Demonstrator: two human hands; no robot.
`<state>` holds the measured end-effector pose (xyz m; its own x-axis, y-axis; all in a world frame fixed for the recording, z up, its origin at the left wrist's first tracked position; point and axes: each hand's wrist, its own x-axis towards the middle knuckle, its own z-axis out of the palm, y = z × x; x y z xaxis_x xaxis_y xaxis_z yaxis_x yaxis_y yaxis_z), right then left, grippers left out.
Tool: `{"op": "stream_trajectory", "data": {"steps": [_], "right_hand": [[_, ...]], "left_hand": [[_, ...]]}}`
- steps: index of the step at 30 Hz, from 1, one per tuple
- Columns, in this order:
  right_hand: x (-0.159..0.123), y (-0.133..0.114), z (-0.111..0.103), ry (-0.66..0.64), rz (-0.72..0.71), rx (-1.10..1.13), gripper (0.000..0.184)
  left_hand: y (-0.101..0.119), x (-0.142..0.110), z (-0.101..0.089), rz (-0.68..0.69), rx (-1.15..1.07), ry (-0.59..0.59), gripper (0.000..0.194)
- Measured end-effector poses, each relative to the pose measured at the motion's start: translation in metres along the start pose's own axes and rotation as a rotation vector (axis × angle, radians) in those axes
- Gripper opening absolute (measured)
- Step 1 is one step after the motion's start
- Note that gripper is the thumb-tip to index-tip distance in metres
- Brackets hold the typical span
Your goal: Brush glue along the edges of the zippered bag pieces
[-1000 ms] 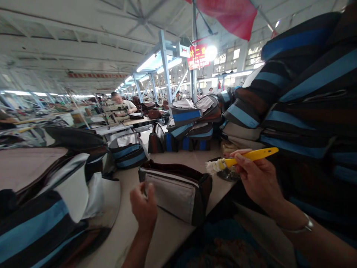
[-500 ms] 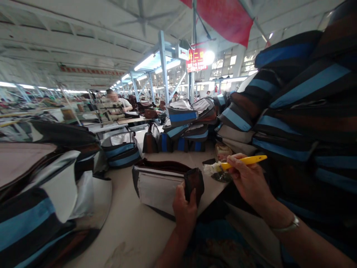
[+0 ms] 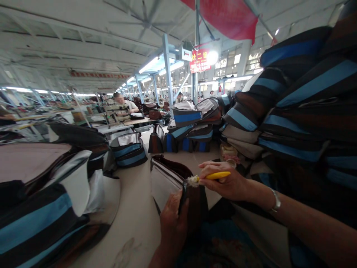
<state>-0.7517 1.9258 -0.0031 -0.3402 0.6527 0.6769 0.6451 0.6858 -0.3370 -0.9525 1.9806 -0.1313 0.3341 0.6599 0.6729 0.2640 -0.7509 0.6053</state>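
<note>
A bag piece (image 3: 166, 182) with a pale grey front panel, a dark brown side and an open top stands on the pale tabletop. My left hand (image 3: 174, 219) is closed on its near right corner, thumb and fingers gripping the edge. In my right hand (image 3: 225, 182) is a yellow-handled brush (image 3: 216, 175), held between thumb and fingers. Its whitish bristles meet the top edge of the bag's brown side. Behind my right hand, a container (image 3: 230, 153) is partly hidden.
Striped blue and black bag pieces (image 3: 304, 115) pile high on the right. More bag parts (image 3: 41, 216) cover the left side of the table (image 3: 131, 208). Several small bags (image 3: 189, 126) stand at the back. Beyond, a person (image 3: 129, 105) sits at a sewing machine.
My right hand has brought the brush left and down onto the bag's edge. The bag has turned, showing more of its brown side, with my left hand still gripping it.
</note>
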Motion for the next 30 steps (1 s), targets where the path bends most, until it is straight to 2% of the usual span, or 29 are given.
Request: {"op": "stream_trajectory", "data": {"steps": [3, 5, 7, 10, 12, 16, 20, 23, 25, 28, 30], "right_hand": [[0.004, -0.010, -0.007, 0.042, -0.051, -0.070, 0.005], [0.008, -0.014, -0.004, 0.092, -0.048, -0.039, 0.005], [0.010, -0.014, 0.003, 0.061, -0.030, 0.029, 0.005], [0.011, -0.008, 0.008, -0.054, -0.014, 0.044, 0.008], [0.011, -0.007, 0.004, -0.043, -0.008, 0.002, 0.009], [0.009, -0.012, -0.005, 0.064, -0.033, -0.061, 0.006], [0.001, -0.008, -0.012, -0.037, -0.019, -0.054, 0.006], [-0.006, -0.005, -0.017, 0.062, 0.055, -0.113, 0.009], [-0.008, -0.004, -0.016, 0.131, 0.088, -0.064, 0.010], [-0.009, -0.001, -0.007, 0.127, 0.134, 0.089, 0.011], [-0.008, 0.003, -0.001, 0.156, 0.175, 0.110, 0.013]], "left_hand": [[0.001, -0.001, 0.000, 0.037, -0.028, -0.014, 0.025], [0.002, 0.000, 0.000, 0.023, -0.033, 0.000, 0.024], [0.002, 0.003, -0.003, -0.022, -0.051, -0.008, 0.023], [0.001, 0.005, -0.010, -0.070, -0.087, -0.037, 0.024], [-0.001, 0.004, -0.012, -0.069, -0.096, -0.061, 0.024], [-0.002, 0.005, -0.012, -0.113, -0.120, -0.078, 0.025], [0.000, 0.010, -0.017, -0.184, -0.158, -0.059, 0.026], [0.000, 0.013, -0.022, -0.223, -0.192, -0.094, 0.026], [-0.002, 0.014, -0.024, -0.273, -0.230, -0.103, 0.030], [-0.005, 0.014, -0.026, -0.374, -0.306, -0.108, 0.037], [-0.006, 0.015, -0.028, -0.419, -0.357, -0.143, 0.041]]}}
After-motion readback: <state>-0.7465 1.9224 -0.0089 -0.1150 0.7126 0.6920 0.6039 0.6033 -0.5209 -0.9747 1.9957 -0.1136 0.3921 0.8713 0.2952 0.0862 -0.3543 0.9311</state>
